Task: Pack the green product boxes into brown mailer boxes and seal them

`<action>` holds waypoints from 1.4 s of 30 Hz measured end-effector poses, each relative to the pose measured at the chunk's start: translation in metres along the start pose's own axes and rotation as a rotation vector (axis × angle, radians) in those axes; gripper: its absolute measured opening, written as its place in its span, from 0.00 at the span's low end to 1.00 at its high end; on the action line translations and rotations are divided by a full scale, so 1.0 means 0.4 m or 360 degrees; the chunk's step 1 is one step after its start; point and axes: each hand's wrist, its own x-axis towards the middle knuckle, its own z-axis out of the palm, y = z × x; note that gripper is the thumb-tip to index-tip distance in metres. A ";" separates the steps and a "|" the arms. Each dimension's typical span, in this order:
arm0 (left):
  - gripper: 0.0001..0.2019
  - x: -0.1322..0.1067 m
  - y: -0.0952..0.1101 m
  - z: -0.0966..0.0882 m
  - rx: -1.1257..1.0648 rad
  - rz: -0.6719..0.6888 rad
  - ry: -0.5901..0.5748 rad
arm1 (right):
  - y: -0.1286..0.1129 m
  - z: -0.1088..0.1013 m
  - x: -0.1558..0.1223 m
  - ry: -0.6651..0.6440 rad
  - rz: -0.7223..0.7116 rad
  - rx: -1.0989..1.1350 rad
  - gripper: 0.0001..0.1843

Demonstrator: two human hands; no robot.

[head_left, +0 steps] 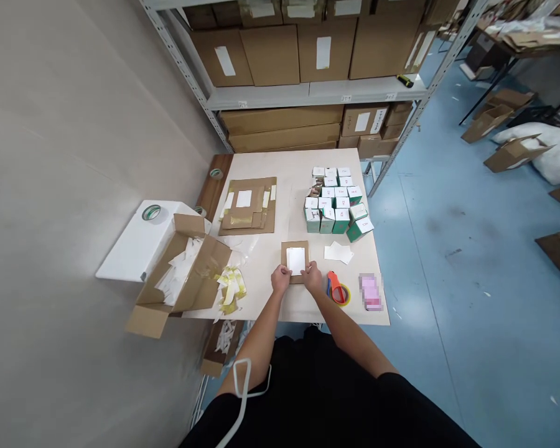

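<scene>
A small flat brown cardboard packet (284, 254) lies near the front of the table. On top of it is a white label (295, 260), lined up with the packet's sides. My left hand (281, 278) pinches at the label's lower left corner. At the lower right corner, the fingers of my right hand (312, 277) are closed on the label too. To the right are several loose white paper slips (338, 252). An orange tape dispenser (335, 286) rests by my right forearm, against a yellow tape roll (347, 295).
Green-and-white boxes (340, 218) stand grouped at the back right. Flat labelled cardboard packets (249, 218) are stacked at the back left. An open carton (196, 274) of white paper strips sits left, beside crumpled backing strips (232, 287). Shelving (280, 94) with cartons rises behind the table.
</scene>
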 end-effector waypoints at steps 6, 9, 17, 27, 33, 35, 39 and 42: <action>0.08 0.014 -0.020 0.038 0.0084 -0.0061 0.0006 | 0.022 0.014 0.032 -0.0013 -0.0036 -0.0103 0.10; 0.08 0.023 -0.028 0.049 0.0120 -0.0101 0.0004 | 0.028 0.020 0.044 -0.0022 -0.0011 -0.0110 0.10; 0.06 0.036 -0.033 0.069 0.0218 -0.0146 -0.0047 | 0.046 0.026 0.053 -0.0026 0.0077 -0.0165 0.08; 0.05 0.037 -0.012 0.072 0.0307 -0.0093 -0.0151 | 0.050 0.029 0.061 0.0039 0.0173 -0.0308 0.09; 0.03 0.041 -0.004 0.059 0.0371 -0.0098 -0.0264 | 0.040 0.030 0.064 0.0096 0.0263 -0.0388 0.11; 0.02 0.045 -0.002 0.056 0.0393 -0.0092 -0.0299 | 0.041 0.033 0.065 0.0127 0.0284 -0.0402 0.11; 0.03 0.060 -0.002 0.045 0.0529 -0.0079 -0.0401 | 0.049 0.035 0.065 0.0200 0.0348 -0.0455 0.12; 0.07 0.074 -0.019 0.031 0.0638 0.0113 -0.0474 | 0.058 0.033 0.059 0.0270 0.0441 -0.0487 0.15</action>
